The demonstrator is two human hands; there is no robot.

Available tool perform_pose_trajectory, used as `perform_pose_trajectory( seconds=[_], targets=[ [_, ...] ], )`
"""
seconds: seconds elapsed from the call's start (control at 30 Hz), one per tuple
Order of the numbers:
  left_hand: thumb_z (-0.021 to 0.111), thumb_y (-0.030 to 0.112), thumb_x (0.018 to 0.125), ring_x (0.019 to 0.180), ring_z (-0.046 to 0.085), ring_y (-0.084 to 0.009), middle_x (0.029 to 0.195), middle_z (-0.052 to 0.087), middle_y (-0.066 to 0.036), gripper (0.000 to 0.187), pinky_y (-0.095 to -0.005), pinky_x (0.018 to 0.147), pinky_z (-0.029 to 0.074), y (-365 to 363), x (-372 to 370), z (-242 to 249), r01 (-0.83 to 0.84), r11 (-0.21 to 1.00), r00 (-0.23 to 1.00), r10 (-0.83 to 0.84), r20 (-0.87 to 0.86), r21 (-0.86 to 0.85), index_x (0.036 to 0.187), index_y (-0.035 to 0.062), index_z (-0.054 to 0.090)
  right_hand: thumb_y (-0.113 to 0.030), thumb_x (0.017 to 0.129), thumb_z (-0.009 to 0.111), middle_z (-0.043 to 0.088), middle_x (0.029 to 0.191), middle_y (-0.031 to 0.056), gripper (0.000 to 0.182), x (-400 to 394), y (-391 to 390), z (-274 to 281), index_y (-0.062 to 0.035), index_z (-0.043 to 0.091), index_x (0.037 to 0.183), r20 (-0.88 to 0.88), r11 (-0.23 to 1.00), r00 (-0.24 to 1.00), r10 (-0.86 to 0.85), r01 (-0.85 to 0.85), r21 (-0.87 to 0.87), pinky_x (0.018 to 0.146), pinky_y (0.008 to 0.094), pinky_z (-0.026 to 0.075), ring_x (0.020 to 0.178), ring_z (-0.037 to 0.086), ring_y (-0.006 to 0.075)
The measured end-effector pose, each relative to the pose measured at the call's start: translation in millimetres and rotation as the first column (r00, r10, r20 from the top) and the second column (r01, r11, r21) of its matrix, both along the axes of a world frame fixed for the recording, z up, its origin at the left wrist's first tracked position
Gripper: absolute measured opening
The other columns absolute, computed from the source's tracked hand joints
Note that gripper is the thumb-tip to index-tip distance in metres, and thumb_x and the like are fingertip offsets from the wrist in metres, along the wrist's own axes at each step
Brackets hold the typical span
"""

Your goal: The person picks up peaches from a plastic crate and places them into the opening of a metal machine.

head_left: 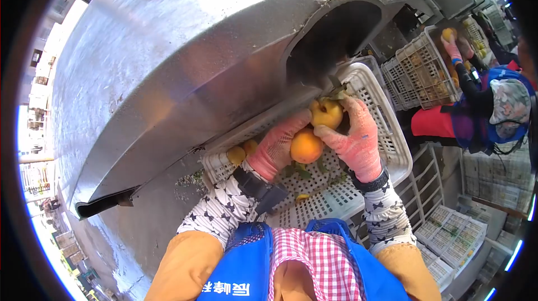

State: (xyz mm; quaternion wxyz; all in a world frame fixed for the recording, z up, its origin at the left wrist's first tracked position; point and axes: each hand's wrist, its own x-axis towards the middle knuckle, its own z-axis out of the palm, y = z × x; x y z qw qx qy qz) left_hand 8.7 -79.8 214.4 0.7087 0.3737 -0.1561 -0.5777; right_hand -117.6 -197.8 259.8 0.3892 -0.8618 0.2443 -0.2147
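Note:
My left hand (276,147), in a pink-and-white work glove, closes on an orange-yellow peach (306,146); its thumb is hidden. My right hand (358,143), gloved alike, grips a yellow peach (327,113) with a dark hollow at its stem end. Its fingers lie along the far right side and its thumb beneath. The two fruits are close together, above a white perforated plastic crate (386,111). Loose green leaves (302,172) lie in the crate below, and two more peaches (236,155) sit at its left end.
A large curved metal chute (224,49) with a dark opening fills the space ahead and left. At the right, a co-worker (487,105) in pink gloves holds a fruit over another crate (428,71). Flat white crates (454,236) lie lower right, behind a metal rack (428,180).

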Motion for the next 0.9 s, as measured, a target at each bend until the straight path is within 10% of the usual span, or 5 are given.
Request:
perform_pose_trajectory(
  seconds=[0.27, 0.37, 0.53, 0.73, 0.9],
  targets=[
    [0.055, 0.031, 0.1, 0.122, 0.057, -0.0245, 0.128, 0.061, -0.014, 0.035, -0.0382, 0.106, 0.044, 16.1, 1.3, -30.4, -0.22, 0.968, 0.882, 0.146, 0.447, 0.118, 0.121, 0.0028, 0.057, -0.026, 0.076, 0.08, 0.062, 0.11, 0.0226, 0.06, 129.3, -67.8, -46.4, 0.0055, 0.059, 0.122, -0.015, 0.767, 0.981, -0.193, 0.141, -0.626, 0.083, 0.0422, 0.053, 0.092, 0.064, 0.036],
    [0.055, 0.027, 0.1, 0.124, 0.056, -0.0236, 0.13, 0.059, -0.015, 0.035, -0.0372, 0.108, 0.042, 15.8, 2.4, -38.2, -0.207, 0.978, 0.904, 0.2, 0.379, -0.022, 0.124, 0.0018, 0.054, -0.028, 0.076, 0.081, 0.063, 0.113, 0.0212, 0.063, 74.8, -41.3, 30.9, 0.0043, 0.059, 0.125, 0.388, 0.97, 0.913, -0.129, 0.035, 0.241, 0.081, 0.0414, 0.054, 0.09, 0.065, 0.0325],
    [0.059, 0.012, 0.095, 0.115, 0.061, -0.023, 0.125, 0.064, -0.013, 0.033, -0.0366, 0.099, 0.049, 20.3, 9.0, -24.8, -0.237, 0.971, 0.537, 0.163, 0.828, -0.037, 0.128, 0.0053, 0.059, -0.025, 0.074, 0.08, 0.061, 0.122, 0.0199, 0.072, 10.4, -1.5, 17.9, -0.0037, 0.052, 0.137, 0.086, 0.941, 0.956, 0.28, -0.255, -0.22, 0.091, 0.044, 0.052, 0.109, 0.062, 0.0348],
    [0.054, 0.014, 0.099, 0.125, 0.055, -0.0218, 0.131, 0.061, -0.01, 0.035, -0.0357, 0.106, 0.043, 14.4, -2.9, 10.6, -0.248, 0.967, 0.962, 0.241, -0.129, -0.049, 0.132, 0.0019, 0.058, -0.024, 0.072, 0.081, 0.06, 0.119, 0.021, 0.071, 8.0, 12.9, 19.5, -0.0059, 0.053, 0.135, -0.159, 0.977, 0.982, 0.104, -0.13, -0.167, 0.087, 0.0442, 0.054, 0.106, 0.061, 0.0405],
    [0.063, 0.035, 0.095, 0.125, 0.053, -0.0233, 0.136, 0.057, -0.012, 0.056, -0.0399, 0.108, 0.039, 22.8, 7.0, -12.8, -0.206, 0.978, 0.963, 0.201, 0.182, 0.011, 0.138, -0.0005, 0.053, -0.025, 0.072, 0.081, 0.059, 0.113, 0.022, 0.07, 40.6, -19.6, 3.5, -0.0026, 0.053, 0.132, 0.117, 0.948, 0.992, -0.046, 0.081, -0.308, 0.08, 0.0441, 0.055, 0.099, 0.062, 0.0424]
  ],
)
